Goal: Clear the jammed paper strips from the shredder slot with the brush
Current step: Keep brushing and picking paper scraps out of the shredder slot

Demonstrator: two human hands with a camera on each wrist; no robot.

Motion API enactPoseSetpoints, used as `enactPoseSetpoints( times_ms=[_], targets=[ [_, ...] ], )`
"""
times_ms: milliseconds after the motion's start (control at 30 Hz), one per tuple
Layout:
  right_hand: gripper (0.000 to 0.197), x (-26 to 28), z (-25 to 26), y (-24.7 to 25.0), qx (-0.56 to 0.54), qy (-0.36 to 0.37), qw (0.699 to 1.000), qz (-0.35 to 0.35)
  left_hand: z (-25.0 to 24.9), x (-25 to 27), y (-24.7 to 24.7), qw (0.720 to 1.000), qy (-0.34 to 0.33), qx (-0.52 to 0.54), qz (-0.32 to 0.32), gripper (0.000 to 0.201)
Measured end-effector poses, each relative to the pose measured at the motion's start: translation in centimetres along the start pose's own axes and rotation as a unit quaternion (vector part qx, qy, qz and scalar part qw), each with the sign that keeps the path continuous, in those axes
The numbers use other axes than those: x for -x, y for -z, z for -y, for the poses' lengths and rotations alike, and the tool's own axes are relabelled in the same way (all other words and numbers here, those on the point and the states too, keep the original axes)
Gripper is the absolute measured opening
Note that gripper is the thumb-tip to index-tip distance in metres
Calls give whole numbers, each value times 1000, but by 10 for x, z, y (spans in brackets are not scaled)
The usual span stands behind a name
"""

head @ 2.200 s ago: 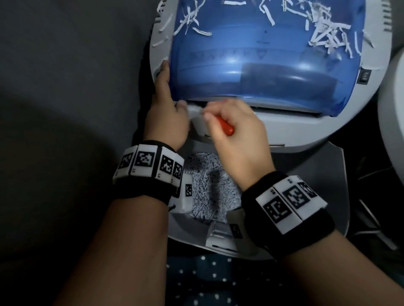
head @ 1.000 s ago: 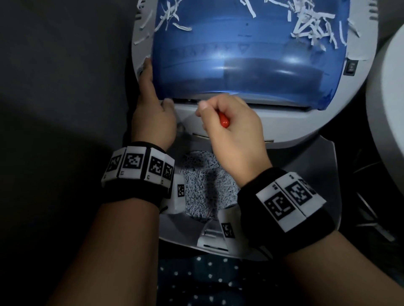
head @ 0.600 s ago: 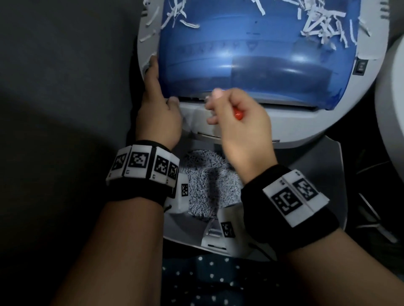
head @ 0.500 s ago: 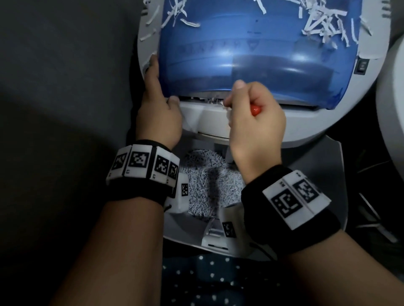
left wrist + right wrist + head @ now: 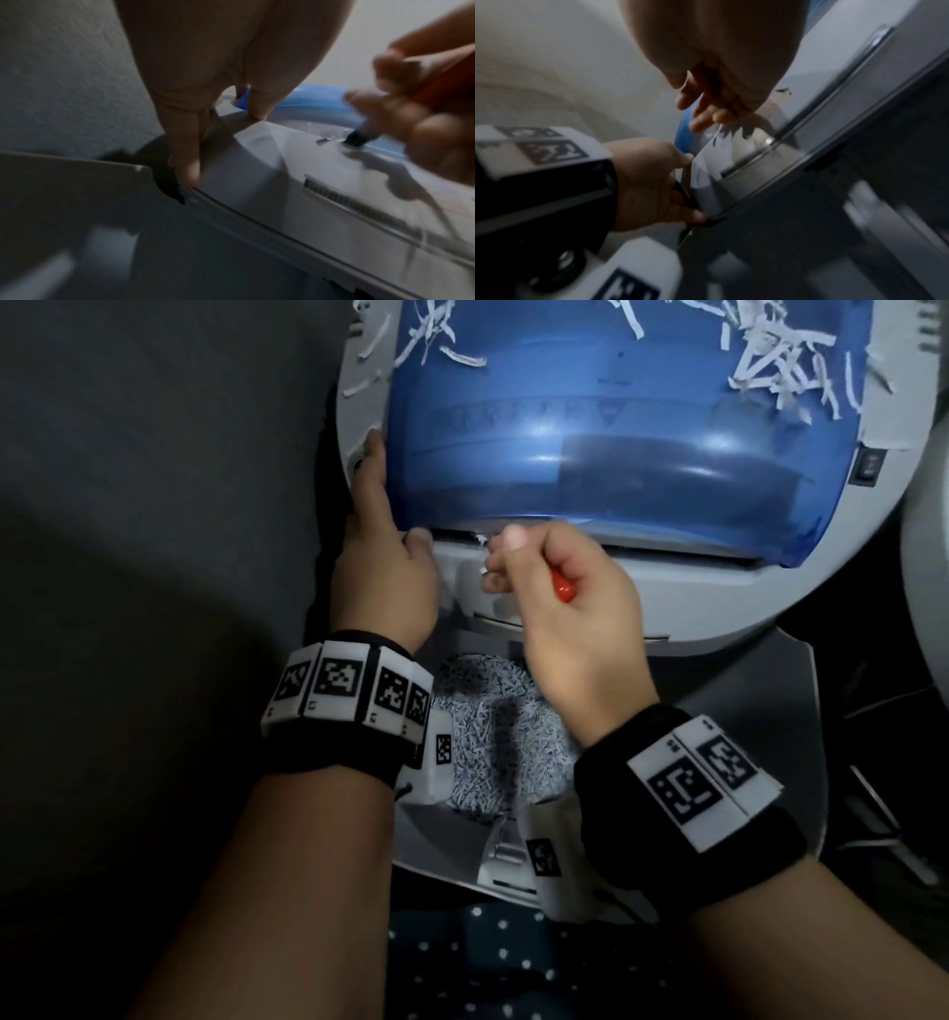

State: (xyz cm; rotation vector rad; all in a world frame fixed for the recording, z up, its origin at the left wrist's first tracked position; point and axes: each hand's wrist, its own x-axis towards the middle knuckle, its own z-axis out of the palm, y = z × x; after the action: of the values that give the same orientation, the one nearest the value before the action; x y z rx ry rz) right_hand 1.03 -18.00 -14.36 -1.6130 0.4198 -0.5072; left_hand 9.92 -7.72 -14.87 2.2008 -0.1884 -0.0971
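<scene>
The shredder head (image 5: 667, 603) is grey with a blue translucent cover (image 5: 590, 454). My right hand (image 5: 560, 588) grips a small brush with a red handle (image 5: 562, 588). Its dark tip (image 5: 357, 140) touches the slot (image 5: 457, 537) at the cover's near edge, where white paper bits (image 5: 482, 540) stick out. My left hand (image 5: 380, 557) grips the shredder's left corner, its thumb on the top and its fingers (image 5: 186, 162) curled round the edge. In the right wrist view the left hand (image 5: 654, 182) grips that same corner, below the right hand's fingers (image 5: 703, 119).
Loose white strips (image 5: 770, 367) lie on the blue cover. Below the head, a grey bin (image 5: 760, 711) holds a heap of shredded paper (image 5: 493, 737). A dark grey surface (image 5: 154, 557) fills the left side. A white rounded object (image 5: 929, 588) stands at the right edge.
My right hand, which had swept right along the slot half a second ago, has come back left toward the left hand. The left hand stays on the corner.
</scene>
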Motion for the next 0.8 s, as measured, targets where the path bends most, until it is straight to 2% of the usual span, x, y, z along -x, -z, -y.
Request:
enactPoseSetpoints(
  times_ms=[33, 100, 167, 200, 267, 333, 400, 467, 533, 600, 667, 733, 800],
  targets=[
    [32, -1, 3, 2, -28, 0, 1000, -5, 0, 0, 0, 1000, -1, 2, 0, 79],
    [36, -4, 10, 8, -77, 2, 995, -71, 1, 0, 0, 1000, -1, 9, 2, 79],
    [39, -7, 10, 11, -75, -1, 989, -130, 2, 0, 0, 1000, 0, 12, 4, 79],
    [41, -8, 8, 10, -64, -1, 989, -136, 2, 0, 0, 1000, 1, 12, 3, 79],
    [45, -8, 4, 6, -11, -2, 994, -104, 2, 0, 0, 1000, 2, 8, -3, 78],
    [43, -7, 3, 1, 25, 0, 999, -38, 2, -1, 0, 1000, 2, 5, -5, 77],
    [39, -7, 7, 3, -17, -8, 1000, -21, 3, -1, 0, 1000, 3, 3, -7, 77],
    [42, -10, 12, 11, -68, -9, 994, -84, 3, -2, 1, 1000, 4, -2, -10, 76],
    [43, -13, 8, 16, -52, 2, 988, -143, 4, -3, 1, 1000, 4, -4, -8, 76],
    [44, -11, 0, 11, 10, 15, 993, -120, 3, -2, 1, 1000, 4, -8, -9, 76],
    [39, -5, -7, 2, 48, 10, 998, -35, 3, -2, 1, 1000, -2, -11, -10, 77],
    [30, -3, -5, 0, 13, -1, 1000, 24, 2, -1, 1, 1000, 2, -16, -11, 78],
    [35, -4, 3, 4, -75, -13, 997, -2, 2, -1, 1, 1000, 8, -21, -12, 77]
  ],
)
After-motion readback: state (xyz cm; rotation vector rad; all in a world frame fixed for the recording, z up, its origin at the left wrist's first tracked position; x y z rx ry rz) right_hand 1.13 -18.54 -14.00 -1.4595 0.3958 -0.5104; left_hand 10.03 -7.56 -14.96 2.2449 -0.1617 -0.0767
